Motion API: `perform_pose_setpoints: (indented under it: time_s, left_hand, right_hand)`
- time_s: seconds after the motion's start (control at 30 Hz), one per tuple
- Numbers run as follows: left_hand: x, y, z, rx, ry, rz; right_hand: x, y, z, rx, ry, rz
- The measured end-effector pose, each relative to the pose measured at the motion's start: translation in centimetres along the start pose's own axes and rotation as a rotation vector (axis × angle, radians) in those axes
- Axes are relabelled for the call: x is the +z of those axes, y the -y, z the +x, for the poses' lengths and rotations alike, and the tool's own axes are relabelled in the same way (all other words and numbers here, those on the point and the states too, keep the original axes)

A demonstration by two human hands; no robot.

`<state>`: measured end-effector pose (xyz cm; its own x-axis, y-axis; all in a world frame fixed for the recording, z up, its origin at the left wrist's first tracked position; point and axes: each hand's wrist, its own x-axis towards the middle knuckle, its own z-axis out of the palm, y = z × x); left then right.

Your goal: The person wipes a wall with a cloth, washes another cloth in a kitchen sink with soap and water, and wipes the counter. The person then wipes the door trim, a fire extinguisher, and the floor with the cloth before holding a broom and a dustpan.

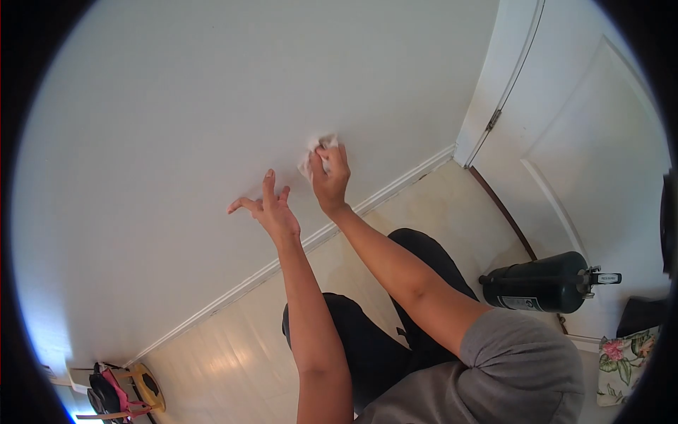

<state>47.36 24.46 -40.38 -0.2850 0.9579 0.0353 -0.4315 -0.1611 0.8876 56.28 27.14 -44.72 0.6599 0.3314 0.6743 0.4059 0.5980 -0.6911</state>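
Observation:
My right hand [332, 179] is closed around a crumpled white cloth [328, 141] and presses it against the pale wall [183, 134]. Parts of the cloth stick out above and to the left of the fingers. To its left, my left hand [274, 212] is held up at the wall with its fingers spread and nothing in it. Whether its fingertips touch the wall I cannot tell.
A white baseboard [265, 273] runs along the wall's foot above a light floor [212, 353]. At right stand a white door [586, 120], a dark fire extinguisher [540, 283] and a floral cloth item [621, 367]. Bags [106, 389] and a wooden stool [148, 387] are at lower left.

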Motion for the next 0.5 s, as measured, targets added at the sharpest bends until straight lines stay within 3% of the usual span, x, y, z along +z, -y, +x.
perform_pose_setpoints:
  time_s: [0.27,0.4,0.47,0.5]
  left_hand:
    - [0.0,0.0,-0.1,-0.004,-0.014,0.032]
    - [-0.2,-0.1,-0.1,0.032,0.005,0.019]
    - [-0.4,-0.1,-0.2,0.014,0.021,0.004]
    - [-0.3,-0.3,-0.3,0.011,0.029,0.019]
  right_hand:
    - [-0.8,-2.6,-2.9,0.024,0.079,-0.143]
    - [-0.2,-0.3,-0.2,0.045,0.094,-0.095]
    - [1.2,2.5,4.3,-0.244,0.034,-0.045]
    - [1.5,3.0,5.7,-0.237,0.035,-0.046]
